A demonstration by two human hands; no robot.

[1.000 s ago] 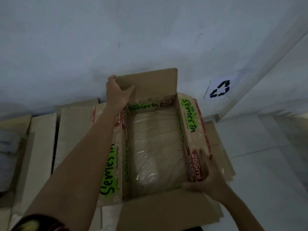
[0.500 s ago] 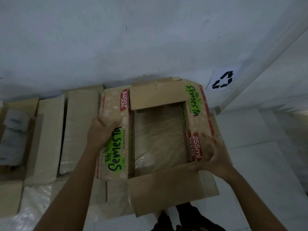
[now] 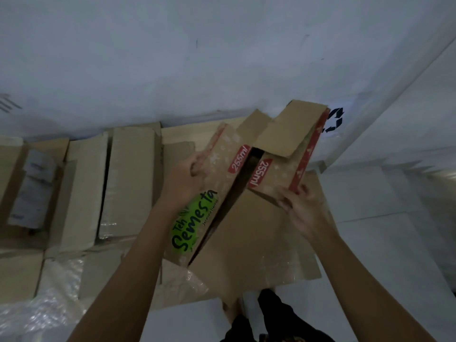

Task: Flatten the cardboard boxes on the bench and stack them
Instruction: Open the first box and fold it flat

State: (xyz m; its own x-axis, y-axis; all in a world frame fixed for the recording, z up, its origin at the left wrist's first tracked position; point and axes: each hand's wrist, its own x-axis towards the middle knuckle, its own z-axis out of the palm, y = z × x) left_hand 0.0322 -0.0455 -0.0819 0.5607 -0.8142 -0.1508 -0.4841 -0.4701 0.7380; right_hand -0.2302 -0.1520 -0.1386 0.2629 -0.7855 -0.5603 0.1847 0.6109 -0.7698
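Note:
A brown printed cardboard box (image 3: 249, 218) with green "Teh Semesta" lettering and red "255ml" labels is squeezed almost flat, only a narrow dark slit left between its two long sides. My left hand (image 3: 183, 180) grips its left long side near the far end. On the right, my right hand (image 3: 299, 209) holds the edge of the other long side by the red stripe. A far flap (image 3: 288, 129) sticks up toward the wall. The box lies over a plastic-wrapped stack of cardboard (image 3: 177, 285) on the bench.
Several plain cardboard boxes (image 3: 128, 178) lie side by side to the left, along the white wall (image 3: 197, 58). A box with grey packets (image 3: 32, 183) is at far left. A recycling sign (image 3: 334, 119) marks the wall at right. White tiled floor (image 3: 382, 218) lies to the right.
The open box has been pushed together: its long sides closed from a wide rectangle to a slit. My left hand slid along the left side; the view shifted right and down.

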